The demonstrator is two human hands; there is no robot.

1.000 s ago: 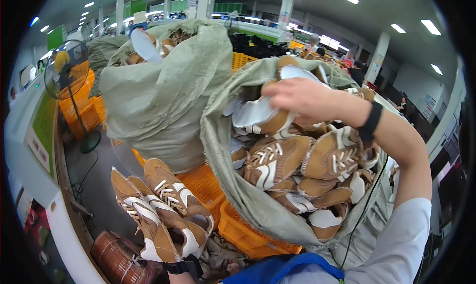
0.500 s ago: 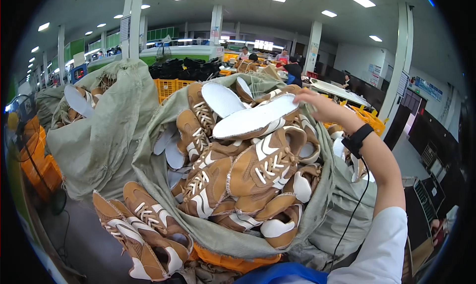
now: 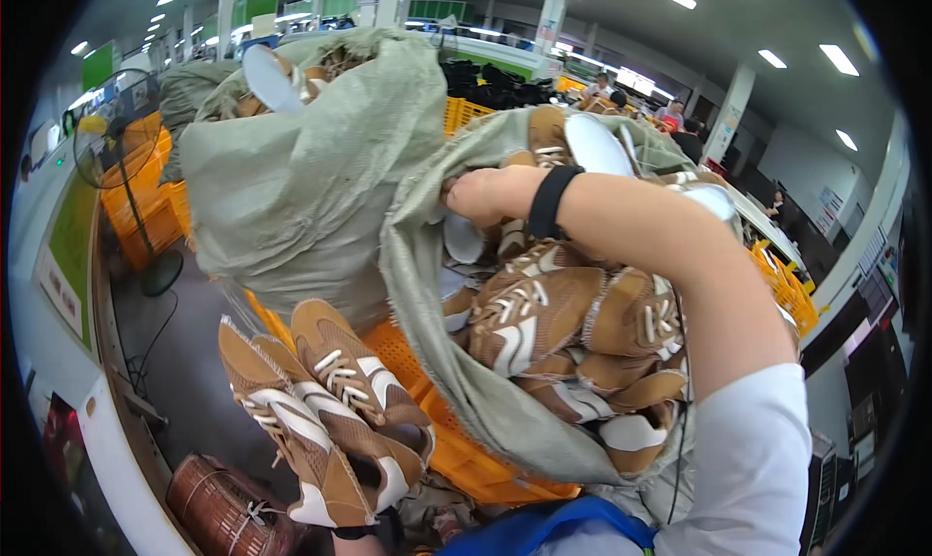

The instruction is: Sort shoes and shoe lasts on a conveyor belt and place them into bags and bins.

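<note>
Several brown shoe uppers (image 3: 335,410) with white stripes and laces stand bunched at the lower left. My left hand is mostly hidden behind them; only the wrist (image 3: 357,544) with a dark band shows below, and it supports the bunch. A grey-green woven sack (image 3: 437,362), its mouth spread wide, is heaped with more such uppers (image 3: 539,309), some showing white undersides (image 3: 597,144). Reaching across the sack from the right, my right hand (image 3: 478,195) is closed at its left rim, fingers curled on the cloth. A black band circles that wrist.
A second full sack (image 3: 311,178) stands close on the left. Orange plastic crates (image 3: 485,469) sit under and behind the sacks. At far left is a standing fan (image 3: 121,134), with a wicker basket (image 3: 218,503) below. People work at tables (image 3: 767,216) farther back.
My right hand has left a white-bottomed upper at the sack's far right and moved left to the sack's rim. The view has turned left. The uppers at my left hand remain bunched.
</note>
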